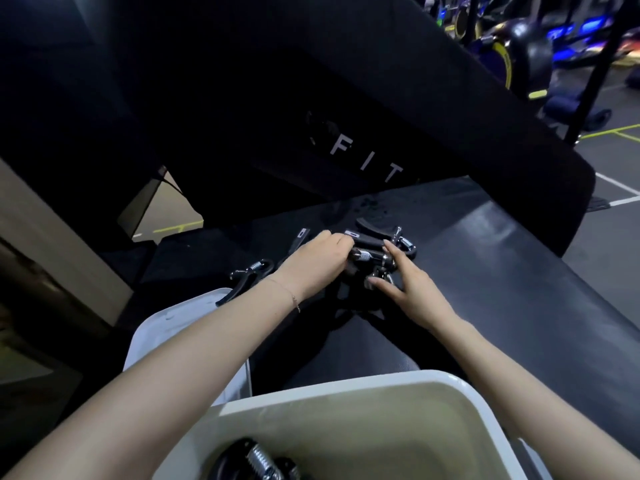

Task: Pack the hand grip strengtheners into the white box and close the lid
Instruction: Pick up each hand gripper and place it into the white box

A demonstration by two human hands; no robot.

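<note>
Several black hand grip strengtheners with chrome springs lie on a dark padded bench [502,271]. My left hand [313,263] is closed over one strengthener [367,254] in the middle of the pile. My right hand [405,282] rests beside it with fingers spread, its fingertips touching the chrome parts. Another strengthener [384,230] lies just behind them and one more strengthener [249,275] lies to the left. The white box [346,400] stands open at the bottom, holding one strengthener [259,460]. Its white lid [162,327] lies to the left under my left forearm.
A tall black pad printed with the letters FIT [367,161] rises behind the bench. Gym equipment and a large dark ball [530,53] stand at the far right on a floor with yellow and white lines. A pale wall [41,237] runs along the left.
</note>
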